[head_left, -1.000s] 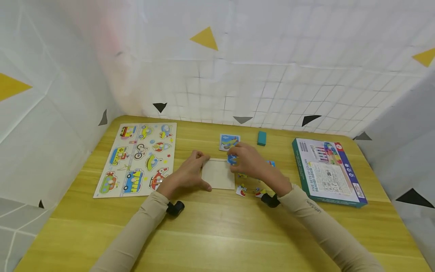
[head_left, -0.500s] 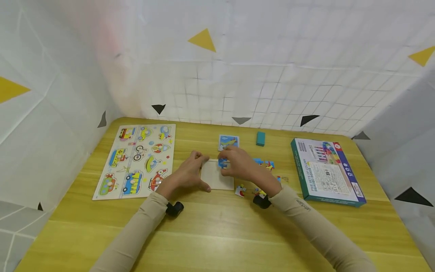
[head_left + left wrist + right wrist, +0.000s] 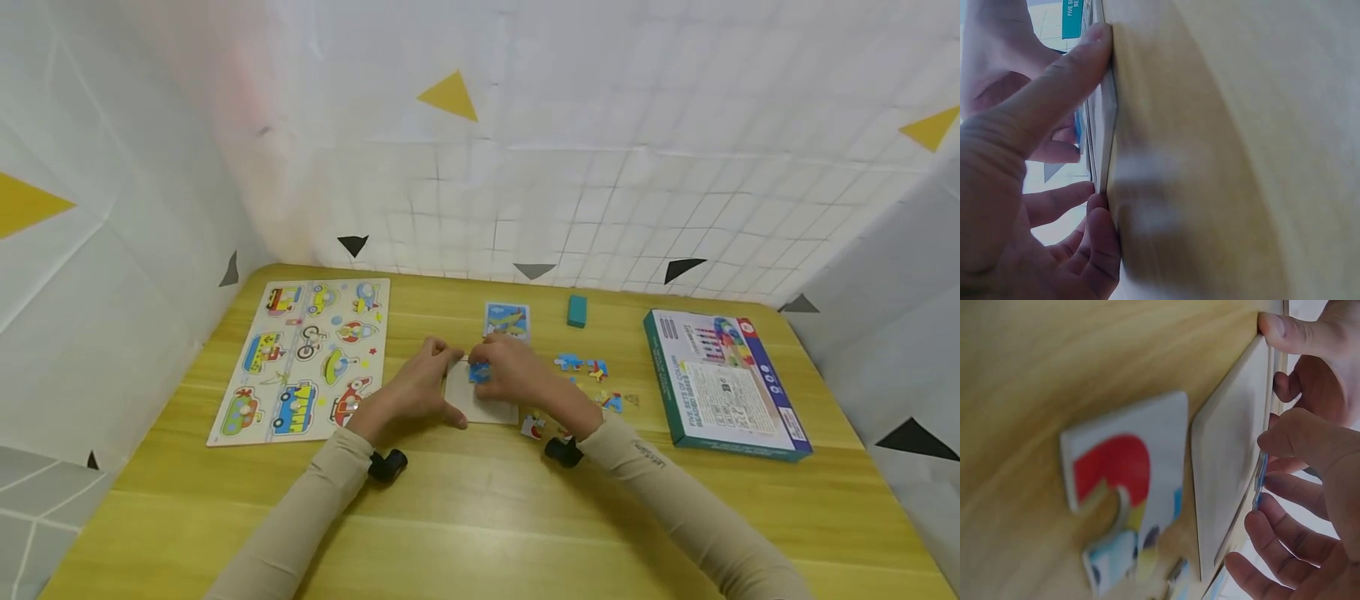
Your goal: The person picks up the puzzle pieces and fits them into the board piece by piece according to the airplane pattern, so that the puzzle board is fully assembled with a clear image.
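My left hand (image 3: 416, 385) holds the left side of a pale wooden puzzle tray (image 3: 495, 414) lying on the table, thumb at the near corner and fingers at the far one. Between the thumb and fingers of my right hand (image 3: 517, 375) is a blue jigsaw piece (image 3: 478, 372), pinched over the tray's far left part. In the right wrist view, this piece (image 3: 1260, 478) stands edge-on beside the bare tray floor (image 3: 1229, 444). Right of the tray lie several loose jigsaw pieces (image 3: 597, 370); the right hand and wrist partly cover some. A near one (image 3: 1166, 444) shows a red shape.
Behind the tray lies a blue picture card (image 3: 507, 317), with a teal block (image 3: 577, 311) to its right. A large vehicle peg puzzle board (image 3: 300, 358) occupies the left of the table. At the right is a flat toy box (image 3: 727, 383). White sheeting (image 3: 570, 192) encloses the table's back.
My right hand has carried the blue jigsaw piece leftward, from the tray's right edge to its far left part. The left hand keeps its place on the tray.
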`<state>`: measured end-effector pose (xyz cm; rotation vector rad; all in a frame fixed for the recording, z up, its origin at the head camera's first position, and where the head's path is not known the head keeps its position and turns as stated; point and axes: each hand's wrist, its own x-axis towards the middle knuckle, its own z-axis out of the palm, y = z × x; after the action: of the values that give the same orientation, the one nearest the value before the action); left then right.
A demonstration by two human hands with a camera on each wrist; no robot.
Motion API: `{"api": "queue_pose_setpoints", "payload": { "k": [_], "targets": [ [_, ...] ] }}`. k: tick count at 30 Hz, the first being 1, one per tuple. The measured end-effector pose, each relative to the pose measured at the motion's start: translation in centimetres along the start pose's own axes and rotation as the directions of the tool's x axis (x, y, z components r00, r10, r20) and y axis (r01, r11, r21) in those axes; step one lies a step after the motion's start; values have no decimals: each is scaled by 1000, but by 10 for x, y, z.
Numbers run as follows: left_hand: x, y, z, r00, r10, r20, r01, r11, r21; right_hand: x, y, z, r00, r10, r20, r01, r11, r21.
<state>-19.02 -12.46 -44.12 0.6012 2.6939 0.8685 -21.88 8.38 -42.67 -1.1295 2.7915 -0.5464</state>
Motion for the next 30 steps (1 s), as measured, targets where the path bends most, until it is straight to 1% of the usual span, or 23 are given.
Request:
{"api": "queue_pose_setpoints", "payload": {
  "k": [8, 18, 25, 30],
  "targets": [
    [-1, 0, 0, 1000, -3, 0, 3, 1000, 15, 5, -6, 7, 1000, -15, -9, 15, 1000, -4],
    [-2, 3, 0, 1000, 20, 0, -20, 1000, 18, 10, -8, 10, 1000, 8, -5, -8, 1000, 6],
    [-2, 2, 0, 1000, 26, 2, -26, 999, 19, 8, -9, 9, 1000, 18, -15, -18, 1000, 15],
    [-2, 2, -1, 999, 30, -11, -29, 999, 28, 7, -10, 7, 999, 8, -37, -8, 1000, 5]
  ]
}}
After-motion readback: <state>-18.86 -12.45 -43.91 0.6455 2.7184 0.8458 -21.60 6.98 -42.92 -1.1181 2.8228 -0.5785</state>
